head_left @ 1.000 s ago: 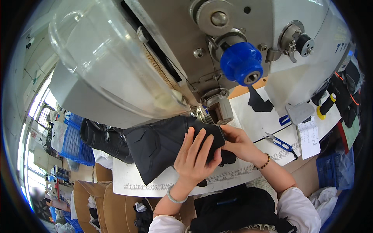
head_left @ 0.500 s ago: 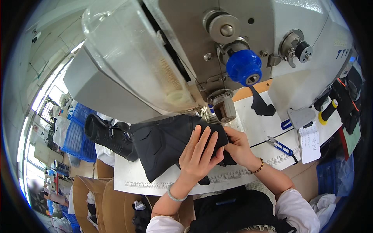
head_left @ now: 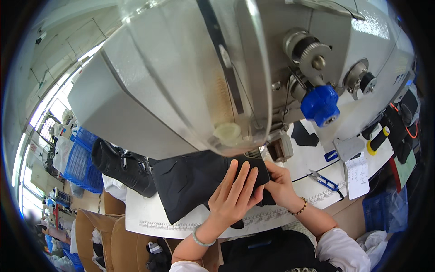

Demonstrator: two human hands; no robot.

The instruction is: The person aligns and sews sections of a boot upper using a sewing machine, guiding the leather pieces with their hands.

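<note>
A black boot upper (head_left: 190, 179) lies under the head of a white sewing machine (head_left: 176, 86), on the white table. My left hand (head_left: 235, 190) rests flat on its right part, fingers stretched out and pointing toward the needle area. At the right edge of the upper, my right hand (head_left: 281, 183) is closed, pinching the edge between thumb and fingers. The machine's clear guard hides the needle. A black laced boot (head_left: 124, 167) lies just left of the upper.
Blue-handled thread snips (head_left: 325, 180) lie right of my right hand, near a paper slip (head_left: 357, 177) and a yellow-ended thread spool (head_left: 378, 140). A black cut piece (head_left: 304, 134) sits behind. Blue crates (head_left: 84, 161) and a cardboard box (head_left: 115, 240) stand left.
My view has shifted, so the machine head appears lower and further right. Both hands keep their places on the upper, with little visible movement of the work.
</note>
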